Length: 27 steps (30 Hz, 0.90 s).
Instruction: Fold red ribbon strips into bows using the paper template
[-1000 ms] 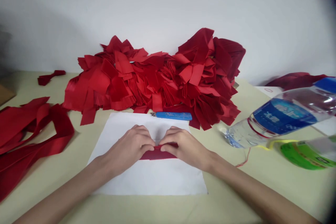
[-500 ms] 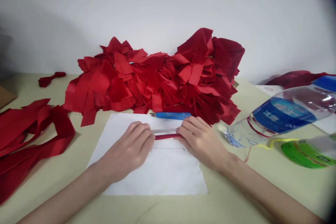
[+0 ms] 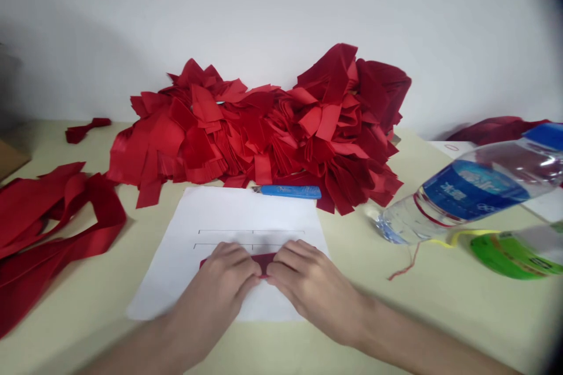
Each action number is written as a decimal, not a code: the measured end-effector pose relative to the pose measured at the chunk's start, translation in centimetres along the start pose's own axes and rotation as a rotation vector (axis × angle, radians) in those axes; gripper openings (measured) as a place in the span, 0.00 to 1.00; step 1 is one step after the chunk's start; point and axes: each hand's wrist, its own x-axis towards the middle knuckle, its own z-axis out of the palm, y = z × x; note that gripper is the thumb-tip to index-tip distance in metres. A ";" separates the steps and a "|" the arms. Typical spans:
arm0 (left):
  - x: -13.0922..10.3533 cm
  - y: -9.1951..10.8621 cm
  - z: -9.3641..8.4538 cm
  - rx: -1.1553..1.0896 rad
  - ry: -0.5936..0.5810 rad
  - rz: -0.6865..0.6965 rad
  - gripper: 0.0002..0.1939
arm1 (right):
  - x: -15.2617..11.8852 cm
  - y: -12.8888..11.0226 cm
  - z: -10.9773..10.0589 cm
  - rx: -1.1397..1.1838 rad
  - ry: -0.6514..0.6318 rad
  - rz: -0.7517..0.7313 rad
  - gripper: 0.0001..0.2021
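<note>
A dark red ribbon piece (image 3: 263,263) stretches between my two hands, low over the white paper sheet (image 3: 167,281). My left hand (image 3: 224,281) is closed on its left part, and a bit of the ribbon shows beyond the fingers. My right hand (image 3: 303,281) grips the other end, which is hidden under the fingers. Both thumbs meet the ribbon near its middle, close together. Just beyond the fingers, two thin black ruled lines with end ticks run across the paper. A blue utility knife (image 3: 290,191) lies along the sheet's far edge.
Against the wall rises a large heap of red ribbon pieces (image 3: 246,135). Longer red ribbon strips (image 3: 97,211) lie at left, a small red bow-shaped piece (image 3: 85,129) behind them. At right, a water bottle (image 3: 466,187) lies on its side near a green-labelled bottle (image 3: 514,255) and yellow string (image 3: 457,238).
Both hands have come nearer to me and closer together with the ribbon, uncovering the ruled lines. The paper's near edge has shifted left.
</note>
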 end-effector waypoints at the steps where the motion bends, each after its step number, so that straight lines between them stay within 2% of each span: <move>1: 0.4 0.1 -0.4 -0.052 -0.023 -0.058 0.11 | 0.2 0.1 -0.2 0.056 -0.009 0.029 0.08; 5: 1.7 0.4 -1.8 -0.216 -0.142 -0.253 0.09 | 1.2 0.5 -0.9 0.342 -0.033 0.219 0.08; 7: 2.3 0.4 -2.3 -0.270 -0.182 -0.309 0.09 | 1.6 0.8 -1.1 0.436 -0.045 0.323 0.09; 12: 3.0 0.3 -2.6 -0.238 -0.176 -0.364 0.10 | 2.4 1.6 -1.6 0.537 -0.120 0.462 0.08; 19: 3.2 0.1 -2.1 -0.156 -0.147 -0.369 0.09 | 3.7 2.2 -2.2 0.452 -0.221 0.423 0.06; 22: 3.3 0.0 -2.0 -0.174 -0.129 -0.373 0.08 | 4.1 2.4 -2.3 0.409 -0.233 0.433 0.01; 25: 3.3 -0.1 -1.9 -0.207 -0.107 -0.374 0.06 | 4.2 2.7 -2.2 0.397 -0.233 0.445 0.04; 27: 3.4 -0.2 -2.0 -0.227 -0.103 -0.380 0.06 | 4.3 2.9 -2.2 0.398 -0.250 0.435 0.03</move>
